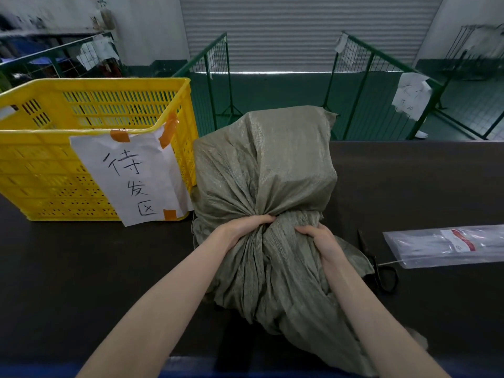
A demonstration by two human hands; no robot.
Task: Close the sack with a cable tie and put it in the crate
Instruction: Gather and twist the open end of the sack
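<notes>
Step in hand: gathering the neck. Left hand (245, 227) and right hand (320, 240) clench the grey-green woven sack (261, 170), lying on the dark table (81, 263) beside the yellow slatted plastic crate (49, 165). Next move likely requires one hand freed for a cable tie from the clear plastic packet (447, 248)

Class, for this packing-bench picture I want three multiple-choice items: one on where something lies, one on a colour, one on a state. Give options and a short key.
1. Where are the scissors?
A. Inside the crate
B. On the table, right of the sack
C. Left of the crate

2. What colour is the crate?
A. Yellow
B. Blue
C. Red

3. How is the sack's neck now?
A. Tied with a cable tie
B. Wide open
C. Bunched in both hands, untied

Key: 1 B, they lie beside the sack near the plastic bag. 2 A, its slotted walls are yellow. 3 C, the left hand and right hand grip it; no tie shows.
</notes>
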